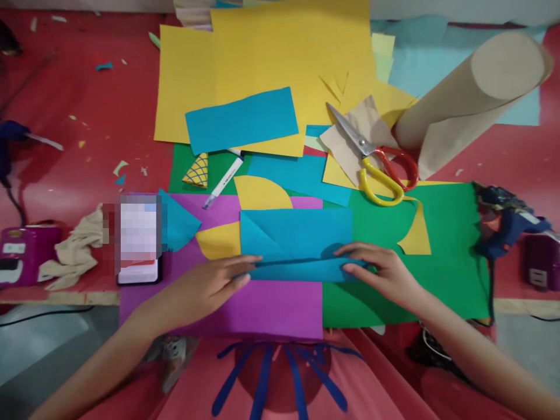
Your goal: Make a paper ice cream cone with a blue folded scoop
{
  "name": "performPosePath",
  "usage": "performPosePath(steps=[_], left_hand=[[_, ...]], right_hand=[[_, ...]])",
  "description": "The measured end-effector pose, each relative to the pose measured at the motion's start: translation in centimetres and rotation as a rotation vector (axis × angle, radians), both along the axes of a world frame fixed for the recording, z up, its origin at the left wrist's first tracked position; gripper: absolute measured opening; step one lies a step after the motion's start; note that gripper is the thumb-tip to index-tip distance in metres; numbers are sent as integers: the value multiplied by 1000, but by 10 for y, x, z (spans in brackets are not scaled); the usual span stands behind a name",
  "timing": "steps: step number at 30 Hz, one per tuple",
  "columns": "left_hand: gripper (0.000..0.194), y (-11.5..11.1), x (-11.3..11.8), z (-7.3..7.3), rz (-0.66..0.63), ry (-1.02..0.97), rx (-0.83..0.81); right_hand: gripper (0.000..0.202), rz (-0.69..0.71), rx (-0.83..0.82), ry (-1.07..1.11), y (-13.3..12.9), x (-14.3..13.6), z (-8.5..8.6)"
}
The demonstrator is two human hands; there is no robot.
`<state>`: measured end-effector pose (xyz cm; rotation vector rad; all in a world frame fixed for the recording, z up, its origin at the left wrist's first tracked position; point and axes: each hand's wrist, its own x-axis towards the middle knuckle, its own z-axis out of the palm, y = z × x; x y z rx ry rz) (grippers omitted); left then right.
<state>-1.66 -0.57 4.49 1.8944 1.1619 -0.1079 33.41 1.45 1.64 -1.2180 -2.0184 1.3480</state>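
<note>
A sheet of blue paper [297,233] lies in front of me with a fold line running across its lower part. My left hand [227,277] pinches its lower left edge, thumb below and fingers on top. On the opposite side, my right hand [376,265] grips the lower right edge in the same way. Yellow paper pieces [262,192] lie partly under the blue sheet's upper left side. Beneath everything are a purple sheet [280,309] and a green sheet [406,291].
Scissors [363,149] with red and yellow handles lie beyond my right hand, near a brown paper roll [472,87]. A marker [225,181], a patterned cone [198,171] and a phone [139,271] are toward the left. Glue guns [503,230] [15,137] rest at both sides.
</note>
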Motion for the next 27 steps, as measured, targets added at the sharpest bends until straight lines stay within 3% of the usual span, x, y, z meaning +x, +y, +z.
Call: performPosePath(steps=[6,9,11,12,14,16,20,22,25,27], left_hand=[[39,18,8,-16,203,152,144],[39,21,24,-13,296,253,445],[51,19,41,-12,245,257,644],[51,16,49,-13,160,240,691],[47,11,66,-17,-41,192,714],[46,6,78,-25,-141,196,693],[50,3,86,-40,-156,264,645],[51,4,86,-44,-152,275,652],[52,3,84,-48,-126,274,674],[53,3,84,-50,-105,273,686]], right_hand=[[16,-181,73,-74,17,-15,-12],[16,-228,123,-128,26,-21,-16],[15,-213,174,-139,30,-24,-19],[14,-205,204,-142,32,-26,-20],[14,-196,262,-155,34,-28,-23],[11,-196,318,-214,34,-29,-25],[25,-188,562,-493,27,-33,-23],[34,-99,668,-570,20,-36,-20],[37,76,663,-582,9,-42,-18],[44,119,646,-598,5,-44,-20]])
